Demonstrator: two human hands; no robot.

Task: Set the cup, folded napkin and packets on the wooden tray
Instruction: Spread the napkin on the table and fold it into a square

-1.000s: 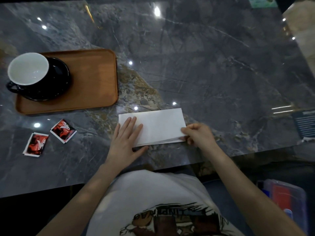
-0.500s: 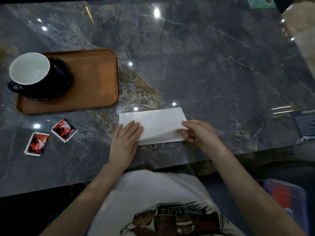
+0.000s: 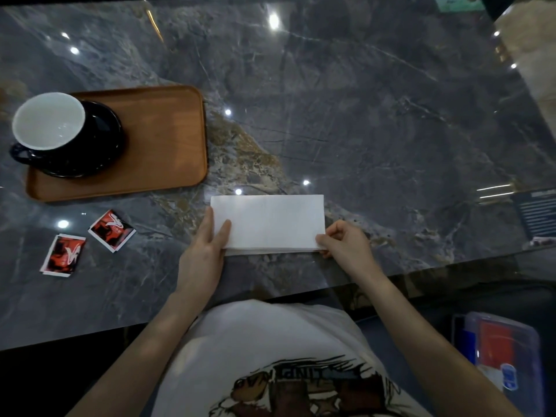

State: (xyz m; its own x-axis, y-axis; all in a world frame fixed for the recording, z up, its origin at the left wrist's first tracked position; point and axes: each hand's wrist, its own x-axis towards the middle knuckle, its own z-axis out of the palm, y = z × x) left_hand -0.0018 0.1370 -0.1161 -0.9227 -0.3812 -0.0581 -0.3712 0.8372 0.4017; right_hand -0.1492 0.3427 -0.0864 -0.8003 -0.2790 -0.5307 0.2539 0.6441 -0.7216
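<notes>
The folded napkin lies flat on the table close to its near edge, its long axis running left to right, parallel to that edge. It is held at both short ends: the left hand is laid over its left end with the thumb on top and the fingers alongside the edge, and the right hand is pinched on its near right corner, so both hands are closed on the paper and set well apart. The wooden tray is found up and to the left of the napkin, nearer the left hand, with its right half bare. The cup is already stood on its dark saucer at the tray's left end. The two red packets are left on the table just beyond the tray's near edge, to the left of the left hand and apart from each other. A leftward, away-going carry of the napkin onto the bare wood is judged to be called for.
</notes>
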